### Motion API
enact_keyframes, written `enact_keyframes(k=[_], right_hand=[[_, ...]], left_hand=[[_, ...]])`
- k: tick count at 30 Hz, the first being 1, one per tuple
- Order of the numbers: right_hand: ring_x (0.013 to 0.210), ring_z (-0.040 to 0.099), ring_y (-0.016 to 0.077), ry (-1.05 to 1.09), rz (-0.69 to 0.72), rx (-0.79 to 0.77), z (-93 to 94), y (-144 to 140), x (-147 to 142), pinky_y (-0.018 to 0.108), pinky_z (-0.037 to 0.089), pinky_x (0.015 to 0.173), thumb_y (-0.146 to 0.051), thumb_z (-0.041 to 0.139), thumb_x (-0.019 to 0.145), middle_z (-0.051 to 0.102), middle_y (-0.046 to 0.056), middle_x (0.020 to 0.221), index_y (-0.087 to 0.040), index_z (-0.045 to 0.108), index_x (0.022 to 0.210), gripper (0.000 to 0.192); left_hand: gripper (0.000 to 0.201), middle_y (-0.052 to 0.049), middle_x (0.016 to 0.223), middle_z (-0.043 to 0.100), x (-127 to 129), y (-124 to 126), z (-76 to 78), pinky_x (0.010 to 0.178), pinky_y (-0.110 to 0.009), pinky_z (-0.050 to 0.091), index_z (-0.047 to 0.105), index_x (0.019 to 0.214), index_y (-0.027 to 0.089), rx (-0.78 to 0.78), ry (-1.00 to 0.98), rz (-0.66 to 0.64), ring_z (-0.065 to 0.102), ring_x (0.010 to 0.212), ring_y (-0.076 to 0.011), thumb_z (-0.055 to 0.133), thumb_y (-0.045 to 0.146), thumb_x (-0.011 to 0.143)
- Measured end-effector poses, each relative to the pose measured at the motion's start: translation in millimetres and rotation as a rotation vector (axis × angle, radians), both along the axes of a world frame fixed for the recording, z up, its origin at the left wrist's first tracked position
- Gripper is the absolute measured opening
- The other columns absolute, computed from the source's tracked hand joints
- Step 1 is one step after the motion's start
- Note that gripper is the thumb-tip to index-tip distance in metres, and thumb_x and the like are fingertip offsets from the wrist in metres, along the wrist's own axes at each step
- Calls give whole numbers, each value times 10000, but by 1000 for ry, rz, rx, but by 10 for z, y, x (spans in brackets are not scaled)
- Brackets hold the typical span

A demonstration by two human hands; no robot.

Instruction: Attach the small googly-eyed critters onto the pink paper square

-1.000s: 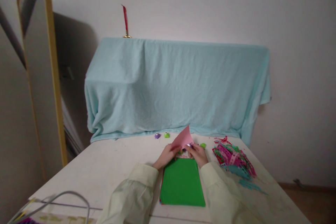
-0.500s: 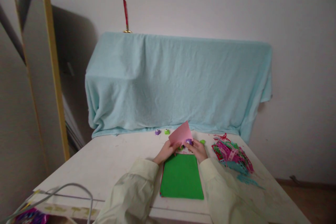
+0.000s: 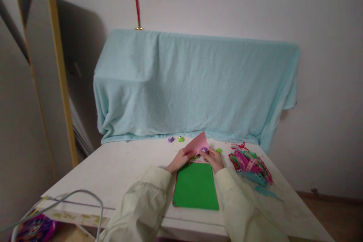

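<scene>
A pink paper sheet [image 3: 197, 143] is pinched by the left hand [image 3: 179, 160], a purple craft punch [image 3: 204, 150] gripped on it by the right hand [image 3: 214, 160], beyond the green paper stack [image 3: 195, 186]; the punched strips [image 3: 249, 164] lie right of that stack, which looks uncut.

A home craft corner: white table [image 3: 119, 174], leaning mirror [image 3: 39, 68] (far left of frame), towel-draped furniture [image 3: 193, 83], paper cuttings [image 3: 249, 166].

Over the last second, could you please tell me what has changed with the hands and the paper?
Very little. Both hands kept hold of the pink paper, left hand at its left edge, right hand with a small purple punch at its lower right. Its tip tilted slightly between pictures. The view itself shifted, so everything sits a bit differently. The green sheet, the strip pile and the table stayed put.
</scene>
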State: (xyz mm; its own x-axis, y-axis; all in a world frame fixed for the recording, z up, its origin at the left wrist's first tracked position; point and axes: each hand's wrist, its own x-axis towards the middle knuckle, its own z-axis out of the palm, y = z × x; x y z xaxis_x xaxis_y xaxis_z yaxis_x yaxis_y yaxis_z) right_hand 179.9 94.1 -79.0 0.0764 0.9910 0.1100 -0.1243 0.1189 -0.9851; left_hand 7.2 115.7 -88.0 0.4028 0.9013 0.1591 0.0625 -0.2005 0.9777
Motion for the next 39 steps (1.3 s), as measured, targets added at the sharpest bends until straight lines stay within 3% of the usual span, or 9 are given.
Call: enact_keyframes(k=[10, 28, 39], right_hand=[[422, 342, 72, -41, 2, 26, -19, 8, 2, 223, 215, 395, -511, 768, 539, 443, -59, 489, -156, 591, 691, 425], [420, 398, 92, -34, 37, 39, 6, -19, -2, 226, 273, 406, -530, 767, 533, 478, -45, 454, -181, 530, 579, 425], [406, 390, 92, -61, 28, 17, -55, 33, 11, 231, 268, 389, -548, 766, 522, 476, -40, 432, -184, 524, 561, 438]], left_hand=[[439, -8, 599, 535, 2, -3, -5, 479, -227, 395, 629, 783, 113, -3, 14, 10, 463, 518, -116, 543, 543, 784], [452, 3, 593, 492, 0, -32, 26, 478, -216, 380, 598, 771, 113, 17, 5, 0, 437, 517, -106, 535, 560, 789], [482, -45, 749, 576, 3, 23, -88, 504, -223, 384, 607, 951, 109, 13, -1, 14, 493, 602, -133, 564, 555, 773]])
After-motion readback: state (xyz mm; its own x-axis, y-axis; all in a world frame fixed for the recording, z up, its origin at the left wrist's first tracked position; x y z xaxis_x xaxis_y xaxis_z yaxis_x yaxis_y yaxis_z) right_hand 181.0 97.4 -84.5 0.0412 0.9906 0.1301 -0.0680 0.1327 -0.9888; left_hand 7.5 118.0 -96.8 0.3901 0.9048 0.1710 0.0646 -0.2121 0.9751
